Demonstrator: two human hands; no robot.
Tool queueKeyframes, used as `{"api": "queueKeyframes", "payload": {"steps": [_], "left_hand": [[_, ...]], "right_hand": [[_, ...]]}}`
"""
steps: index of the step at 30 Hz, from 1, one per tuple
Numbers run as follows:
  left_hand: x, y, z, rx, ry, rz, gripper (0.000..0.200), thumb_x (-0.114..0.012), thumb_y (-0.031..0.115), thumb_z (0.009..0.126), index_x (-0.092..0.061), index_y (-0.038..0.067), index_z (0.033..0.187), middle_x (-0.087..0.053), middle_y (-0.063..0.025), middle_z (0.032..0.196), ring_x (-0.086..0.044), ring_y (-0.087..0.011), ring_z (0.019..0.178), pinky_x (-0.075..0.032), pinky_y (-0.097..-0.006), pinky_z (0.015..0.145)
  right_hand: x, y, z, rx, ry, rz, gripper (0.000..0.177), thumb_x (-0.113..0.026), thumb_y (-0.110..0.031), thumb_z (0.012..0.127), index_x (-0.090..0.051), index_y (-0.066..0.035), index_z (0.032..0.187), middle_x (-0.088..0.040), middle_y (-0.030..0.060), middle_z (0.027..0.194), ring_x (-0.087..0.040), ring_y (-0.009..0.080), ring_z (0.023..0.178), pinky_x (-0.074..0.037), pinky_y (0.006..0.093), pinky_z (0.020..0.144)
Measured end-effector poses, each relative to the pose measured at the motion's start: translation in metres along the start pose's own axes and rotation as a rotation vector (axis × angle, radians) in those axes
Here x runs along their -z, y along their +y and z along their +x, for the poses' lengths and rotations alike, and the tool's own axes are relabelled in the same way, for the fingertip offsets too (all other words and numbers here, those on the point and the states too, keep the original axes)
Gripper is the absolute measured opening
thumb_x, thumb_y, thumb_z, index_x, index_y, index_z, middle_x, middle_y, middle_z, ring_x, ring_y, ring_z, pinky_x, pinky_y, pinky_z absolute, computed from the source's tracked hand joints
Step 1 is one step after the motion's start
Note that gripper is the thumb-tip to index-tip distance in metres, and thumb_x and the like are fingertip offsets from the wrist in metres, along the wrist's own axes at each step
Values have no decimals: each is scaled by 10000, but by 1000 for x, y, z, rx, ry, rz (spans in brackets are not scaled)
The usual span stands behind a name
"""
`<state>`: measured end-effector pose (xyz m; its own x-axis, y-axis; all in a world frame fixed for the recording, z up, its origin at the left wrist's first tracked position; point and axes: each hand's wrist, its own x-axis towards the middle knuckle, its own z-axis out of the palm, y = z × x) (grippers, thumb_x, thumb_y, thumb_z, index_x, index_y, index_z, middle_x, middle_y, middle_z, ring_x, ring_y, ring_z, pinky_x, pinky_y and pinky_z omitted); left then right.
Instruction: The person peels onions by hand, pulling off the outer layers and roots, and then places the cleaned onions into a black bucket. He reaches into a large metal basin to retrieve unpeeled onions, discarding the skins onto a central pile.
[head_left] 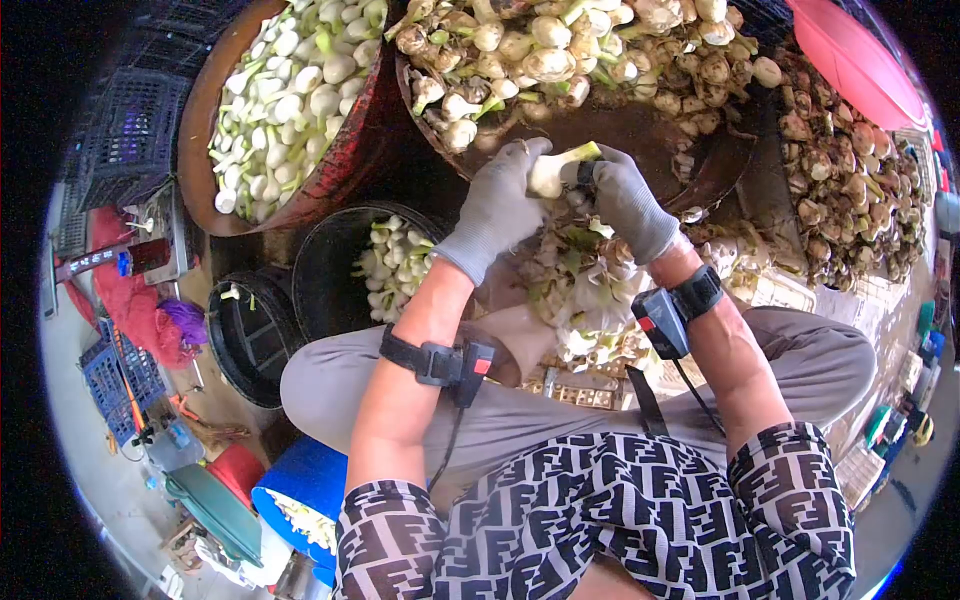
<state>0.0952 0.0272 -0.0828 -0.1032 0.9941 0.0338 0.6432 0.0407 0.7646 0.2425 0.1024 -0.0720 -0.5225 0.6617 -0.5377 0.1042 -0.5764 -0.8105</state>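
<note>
My left hand [498, 208], in a grey glove, is closed around a white garlic bulb [549, 178] with a short green-yellow stem pointing right. Close against the bulb's right side is my right hand [634, 205], also gloved, its fingers closed. A small dark piece shows at the right fingertips; what it is I cannot make out. Both hands are at the near rim of a wide brown tub [540, 135] holding untrimmed, soil-stained garlic [550, 50]. Below the hands lies a heap of peeled-off garlic skins and leaves [585, 285].
Cleaned garlic [300, 85] fills a rusty tub [200, 150] at upper left. A black bucket [318, 265] holds more white bulbs. Dirty garlic [850, 180] is piled at right beside a pink basin [865, 60]. A blue bucket [300, 470] stands lower left.
</note>
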Motion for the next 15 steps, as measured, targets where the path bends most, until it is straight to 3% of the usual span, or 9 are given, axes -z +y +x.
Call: {"api": "queueKeyframes", "payload": {"steps": [2,5,8,9,12,13,15], "left_hand": [[6,0,1,11,-36,-59,494,-663,64,645,-498,16,1108,-590,-141,958,-575,-284,926,-448,-328,831],[7,-9,3,167,-107,-507,354,-612,197,798,-522,41,1104,-607,-96,949,-593,-195,867,-482,-289,746],[18,-10,2,579,-357,-1453,345,-531,350,868,-553,60,1054,-610,-42,841,-588,-121,731,-475,-249,530],[10,-3,2,645,-147,-1304,400,-471,434,882,-570,79,1034,-616,-53,849,-578,-99,677,-434,-222,443],[8,2,6,443,-59,-1046,407,-490,427,874,-562,65,1045,-612,-48,832,-566,-104,636,-453,-225,467],[8,3,4,478,-25,-1009,401,-487,418,878,-565,60,1041,-611,-45,826,-563,-100,618,-446,-220,449],[10,5,-1,544,42,-935,390,-482,400,885,-569,50,1034,-611,-41,814,-555,-90,580,-432,-210,414]], "right_hand": [[2,-2,-3,35,-25,-30,166,-522,-51,779,-579,10,922,-583,30,719,-516,98,537,-415,216,457],[13,5,2,41,1,-121,185,-536,-20,773,-586,1,950,-602,37,765,-532,90,574,-434,209,489],[19,21,8,172,7,-197,240,-588,2,762,-595,-16,1001,-622,37,847,-562,81,690,-467,222,604],[16,23,7,237,20,-256,248,-596,0,761,-595,-19,1008,-623,32,858,-564,83,713,-469,227,633],[12,21,7,319,30,-293,267,-611,-18,763,-590,-22,1029,-626,24,887,-564,91,770,-463,236,705],[10,18,5,327,30,-280,272,-614,-26,764,-588,-23,1035,-627,23,896,-563,94,788,-460,238,727],[7,10,-1,118,25,-111,261,-602,-25,768,-587,-20,1029,-625,27,917,-562,99,806,-452,233,749]]}}
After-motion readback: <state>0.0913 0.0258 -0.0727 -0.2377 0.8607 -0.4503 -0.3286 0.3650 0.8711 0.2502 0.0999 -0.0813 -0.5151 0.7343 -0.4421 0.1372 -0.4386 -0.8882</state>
